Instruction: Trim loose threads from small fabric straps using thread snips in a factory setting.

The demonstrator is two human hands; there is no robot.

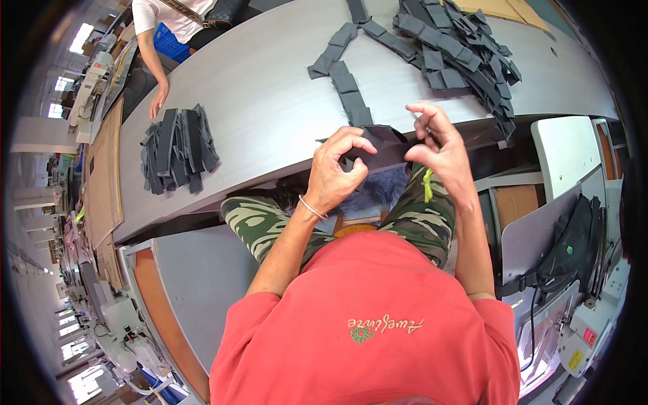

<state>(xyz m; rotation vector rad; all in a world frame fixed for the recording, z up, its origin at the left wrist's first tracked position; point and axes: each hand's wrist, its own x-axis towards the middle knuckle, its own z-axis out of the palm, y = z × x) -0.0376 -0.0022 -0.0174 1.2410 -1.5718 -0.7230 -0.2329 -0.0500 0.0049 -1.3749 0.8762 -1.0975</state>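
Note:
Past the near table edge, over my lap, is a dark grey fabric piece [386, 156] with a black folded flap. My left hand [334, 165] curls at its left side, thumb and forefinger bent into a loop with dark cloth inside. At the other side my right hand [442, 152] has its thumb and bent fingers around the cloth's dark edge, forefinger raised. Part of each grip is hidden. A yellow-green strip [427, 185] hangs under my right hand. From the piece, a chain of joined dark grey fabric pieces [351, 94] runs away across the table.
A large heap of similar chained pieces [459, 50] lies at the far right of the grey table [263, 101]. Loose dark strips [179, 148] are piled at left. A co-worker's hand [159, 98] rests near them. A white board [567, 152] and a black bag [574, 243] stand at right.

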